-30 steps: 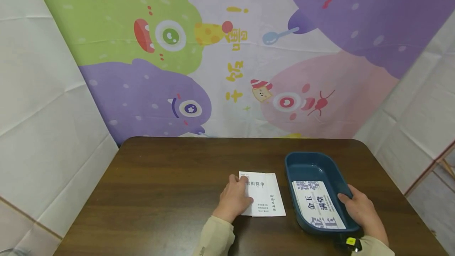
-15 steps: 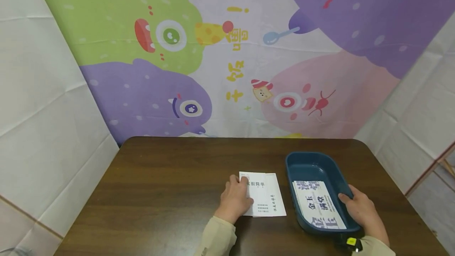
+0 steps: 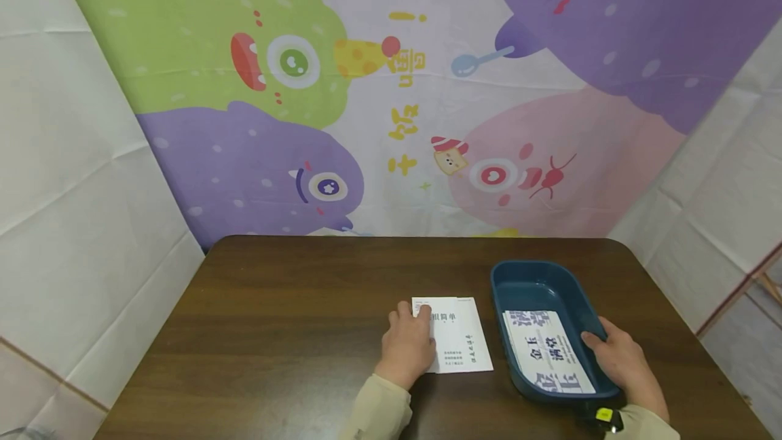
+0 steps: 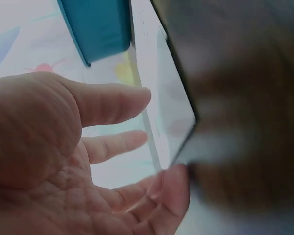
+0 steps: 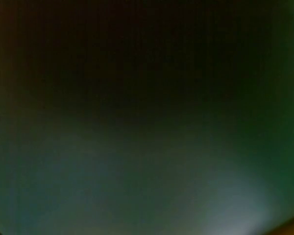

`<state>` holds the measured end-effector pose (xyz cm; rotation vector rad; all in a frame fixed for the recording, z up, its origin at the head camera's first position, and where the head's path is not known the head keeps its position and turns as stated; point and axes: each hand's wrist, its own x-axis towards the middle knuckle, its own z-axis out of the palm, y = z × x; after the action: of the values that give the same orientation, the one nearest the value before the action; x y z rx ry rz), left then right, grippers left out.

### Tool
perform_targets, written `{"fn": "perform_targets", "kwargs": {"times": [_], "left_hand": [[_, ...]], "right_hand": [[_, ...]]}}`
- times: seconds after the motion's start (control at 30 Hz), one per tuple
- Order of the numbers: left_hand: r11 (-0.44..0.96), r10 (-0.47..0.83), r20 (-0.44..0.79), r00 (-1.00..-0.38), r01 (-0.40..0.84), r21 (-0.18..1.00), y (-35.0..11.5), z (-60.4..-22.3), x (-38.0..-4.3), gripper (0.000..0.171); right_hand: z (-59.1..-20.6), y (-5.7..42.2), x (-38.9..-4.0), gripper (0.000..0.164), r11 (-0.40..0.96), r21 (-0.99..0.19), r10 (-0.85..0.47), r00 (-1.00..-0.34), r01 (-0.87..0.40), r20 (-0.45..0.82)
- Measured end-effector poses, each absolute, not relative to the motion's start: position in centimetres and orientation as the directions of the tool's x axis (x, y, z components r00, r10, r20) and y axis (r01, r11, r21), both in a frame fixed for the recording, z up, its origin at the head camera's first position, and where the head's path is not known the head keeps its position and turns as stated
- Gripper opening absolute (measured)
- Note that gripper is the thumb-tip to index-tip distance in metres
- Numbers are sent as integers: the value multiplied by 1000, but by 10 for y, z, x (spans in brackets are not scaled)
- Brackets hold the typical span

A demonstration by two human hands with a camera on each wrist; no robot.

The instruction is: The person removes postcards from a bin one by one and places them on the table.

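Note:
White printed cards, two or more overlapping, lie flat on the table. Over their left part my left hand rests with relaxed, spread fingers. In the left wrist view the left hand's thumb reaches over the white card, and the lower fingers touch near its corner. My right hand grips the right rim of a dark blue tray, thumb over the edge. Inside the tray lies a stack of white cards with purple lettering. The right wrist view is dark and blurred.
The brown wooden table has rounded far corners. A cartoon-printed cloth hangs behind it, and white cloth walls stand at both sides. A narrow strip of tabletop separates the loose cards from the tray.
My left hand has shifted slightly right, covering more of the white cards, which have barely moved. The right hand and the tray stay put.

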<state>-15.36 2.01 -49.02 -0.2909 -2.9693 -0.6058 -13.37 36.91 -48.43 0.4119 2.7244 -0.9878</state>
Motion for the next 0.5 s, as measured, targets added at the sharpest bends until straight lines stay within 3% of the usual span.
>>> {"fn": "perform_targets", "kwargs": {"times": [0.13,0.27,0.37,0.5], "left_hand": [[934,222,181,-958,262,242,33,-488,-148,45],[905,388,178,-904,411,112,49,-486,-136,53],[862,491,136,-860,502,64,58,-486,-126,54],[843,528,129,-840,536,44,60,-487,-120,47]], "right_hand": [[-484,369,-134,65,736,-589,188,-937,334,-296],[-483,368,-133,64,742,-587,186,-941,324,-283],[-482,368,-132,63,745,-586,188,-943,319,-274],[-482,368,-132,63,746,-587,184,-945,314,-271]]}}
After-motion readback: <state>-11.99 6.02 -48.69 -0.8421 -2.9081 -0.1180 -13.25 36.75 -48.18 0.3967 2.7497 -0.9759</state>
